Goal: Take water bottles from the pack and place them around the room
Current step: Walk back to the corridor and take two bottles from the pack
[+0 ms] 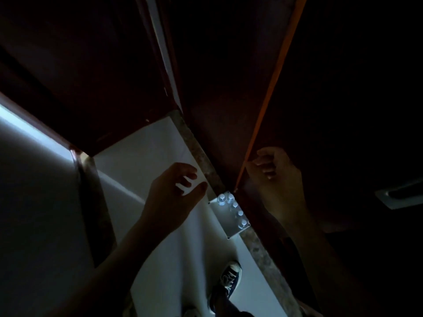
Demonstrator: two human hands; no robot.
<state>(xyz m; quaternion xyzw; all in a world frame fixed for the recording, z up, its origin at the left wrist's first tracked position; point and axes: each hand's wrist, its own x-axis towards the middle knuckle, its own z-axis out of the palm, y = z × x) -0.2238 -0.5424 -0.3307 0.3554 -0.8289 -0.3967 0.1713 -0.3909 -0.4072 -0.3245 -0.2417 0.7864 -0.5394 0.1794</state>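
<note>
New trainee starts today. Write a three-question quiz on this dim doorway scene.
1. True or false: the left hand grips a bottle.
2. The pack of water bottles sits: A) on a shelf B) on the floor by the door C) in the right hand.
3. Fill in: the right hand has its fingers curled at the edge of the ____.

Key: 1 false: it holds nothing, fingers loosely spread. 2 B. 3 door.
</note>
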